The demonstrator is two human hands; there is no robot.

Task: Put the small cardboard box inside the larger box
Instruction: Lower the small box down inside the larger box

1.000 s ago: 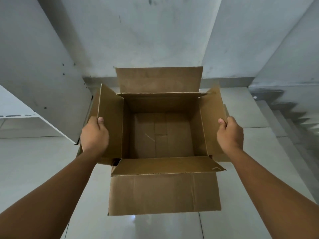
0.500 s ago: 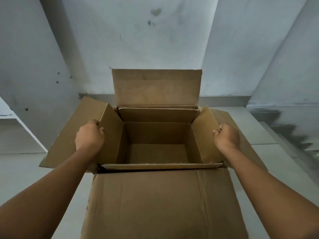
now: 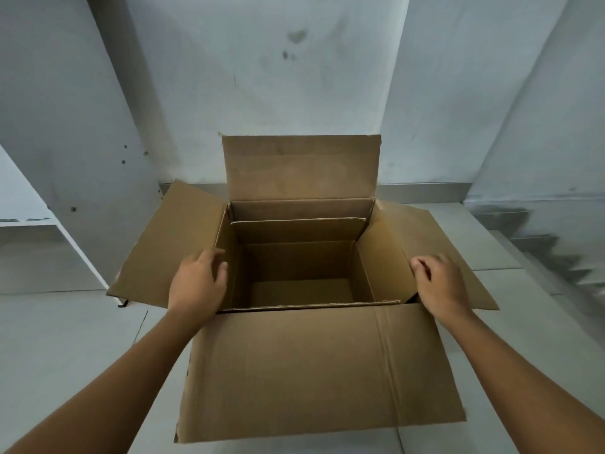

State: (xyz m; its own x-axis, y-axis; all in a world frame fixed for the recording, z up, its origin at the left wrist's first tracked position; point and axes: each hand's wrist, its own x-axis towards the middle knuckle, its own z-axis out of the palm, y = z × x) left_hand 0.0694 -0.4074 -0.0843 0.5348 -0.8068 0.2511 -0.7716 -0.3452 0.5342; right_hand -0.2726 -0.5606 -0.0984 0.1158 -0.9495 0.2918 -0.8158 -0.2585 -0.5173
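The larger cardboard box (image 3: 311, 371) stands on the floor in front of me with all its flaps spread open. The small cardboard box (image 3: 294, 263) sits down inside it, open and empty, its back flap upright against the larger box's far wall. My left hand (image 3: 199, 283) hovers over the left rim with its fingers loose and apart, holding nothing. My right hand (image 3: 438, 283) is over the right flap, fingers loosely curled, off the cardboard.
The boxes rest on a grey tiled floor (image 3: 65, 339) close to a white wall (image 3: 278, 77). Stairs (image 3: 556, 257) run up at the right. A white slanted panel (image 3: 65, 158) and a ledge are at the left.
The small box went down into the larger box. Both hands let go of its side flaps and drew back slightly. The larger box's side flaps now lie spread outward.
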